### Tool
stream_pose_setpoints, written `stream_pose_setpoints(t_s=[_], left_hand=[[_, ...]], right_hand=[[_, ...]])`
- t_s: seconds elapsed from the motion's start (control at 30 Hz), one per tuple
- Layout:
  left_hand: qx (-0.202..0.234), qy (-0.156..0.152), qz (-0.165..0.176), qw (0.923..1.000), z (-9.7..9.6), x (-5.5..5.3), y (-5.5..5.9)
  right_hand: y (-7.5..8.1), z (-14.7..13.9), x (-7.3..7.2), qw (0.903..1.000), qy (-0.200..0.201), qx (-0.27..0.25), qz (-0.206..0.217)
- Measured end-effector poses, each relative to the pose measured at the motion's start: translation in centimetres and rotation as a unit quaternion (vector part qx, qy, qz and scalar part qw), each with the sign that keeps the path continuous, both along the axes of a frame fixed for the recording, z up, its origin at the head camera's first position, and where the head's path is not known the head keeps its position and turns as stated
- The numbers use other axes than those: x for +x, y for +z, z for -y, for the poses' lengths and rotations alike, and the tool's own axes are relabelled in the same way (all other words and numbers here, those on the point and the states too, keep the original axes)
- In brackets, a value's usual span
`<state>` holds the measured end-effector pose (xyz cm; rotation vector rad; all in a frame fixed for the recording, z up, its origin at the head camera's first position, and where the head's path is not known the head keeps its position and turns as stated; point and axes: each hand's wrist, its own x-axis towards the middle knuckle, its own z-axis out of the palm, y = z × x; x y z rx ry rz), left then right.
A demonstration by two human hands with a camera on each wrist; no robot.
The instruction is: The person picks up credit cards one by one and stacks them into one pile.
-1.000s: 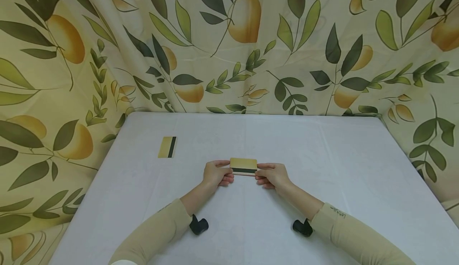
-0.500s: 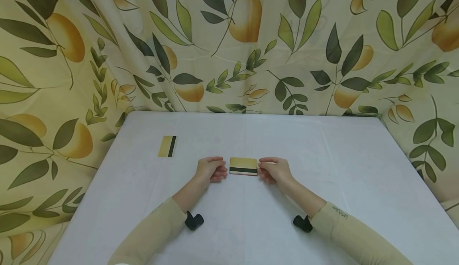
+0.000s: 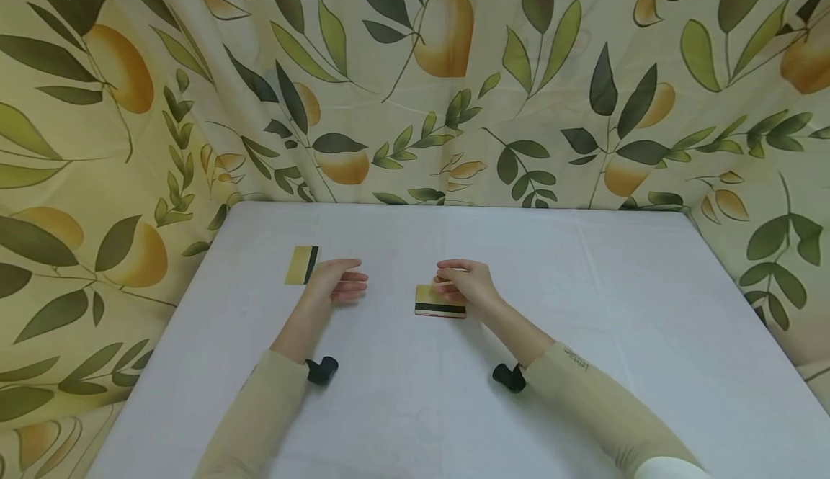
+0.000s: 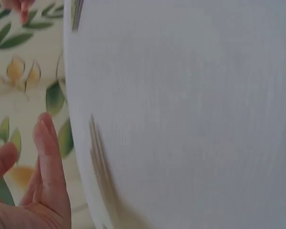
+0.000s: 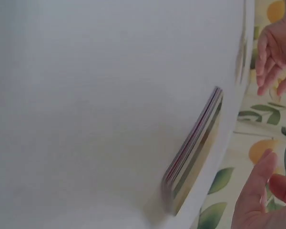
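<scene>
A neat stack of gold cards with a black stripe (image 3: 425,296) lies flat at the middle of the table. Its layered edges show in the right wrist view as a card stack (image 5: 193,145). My right hand (image 3: 472,286) hovers over the stack's right part, fingers loosely bent, holding nothing. Farther left lies a second set of gold striped cards (image 3: 297,266), turned a quarter from the first; its blurred edges (image 4: 102,174) appear in the left wrist view. My left hand (image 3: 334,281) is just right of it, wrist side overlapping its corner, fingers extended and holding nothing.
A white cloth covers the table (image 3: 583,335). Behind and to the sides hangs a curtain (image 3: 415,140) printed with fruit and leaves. Black wrist cameras are strapped at the left sleeve (image 3: 322,370) and right sleeve (image 3: 509,378).
Both hands have let go of the middle stack. My left hand has moved left and away toward the other cards; my right hand has shifted left, over the stack. The cards stay put.
</scene>
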<state>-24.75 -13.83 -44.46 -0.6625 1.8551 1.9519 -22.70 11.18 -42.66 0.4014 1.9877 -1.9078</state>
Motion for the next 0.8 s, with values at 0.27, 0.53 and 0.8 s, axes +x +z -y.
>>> stream_pose_setpoints(t_s=[0.27, 0.53, 0.8], left_hand=[[-0.002, 0.025, 0.016, 0.9995, 5.2, -1.2, 0.2], [0.02, 0.059, 0.004, 0.9981, 9.1, -0.6, 1.3], [0.043, 0.094, 0.009, 0.9946, 11.8, -0.8, 1.7]], right_hand=[[-0.5, 3.6, -0.9, 0.9993, 0.023, -0.029, 0.003], [-1.5, 7.6, -1.9, 0.9953, 0.047, -0.084, -0.004], [-2.8, 10.8, -2.7, 0.9924, 0.042, -0.116, 0.011]])
